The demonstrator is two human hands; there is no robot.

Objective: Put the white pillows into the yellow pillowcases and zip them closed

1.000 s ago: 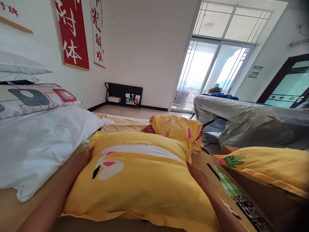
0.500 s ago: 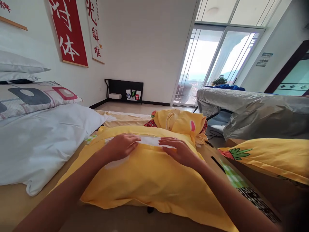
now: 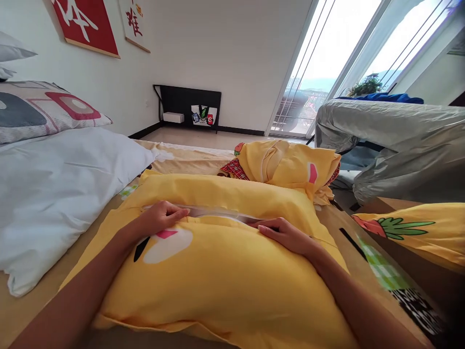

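Note:
A plump yellow pillowcase point(image 3: 225, 271) with a pillow inside lies in front of me. Its long opening runs across the upper part, and a strip of white pillow point(image 3: 210, 212) shows through the gap. At the left end of the opening, my left hand point(image 3: 163, 218) pinches the fabric edge, thumb stretched toward the middle. My right hand point(image 3: 283, 233) grips the same edge farther right, thumb on top and the other fingers partly hidden in the slit. A white and pink print sits just below my left hand.
White pillows point(image 3: 65, 179) and a patterned pillow point(image 3: 54, 104) are piled at left. Folded yellow bedding point(image 3: 283, 162) lies beyond the pillowcase. At right are another yellow pillow point(image 3: 417, 230) in a cardboard box and a table under grey plastic sheeting point(image 3: 395, 140).
My hands have moved apart along the opening and now grip its front edge. Less white pillow shows through the narrower gap. The head view has tilted downward.

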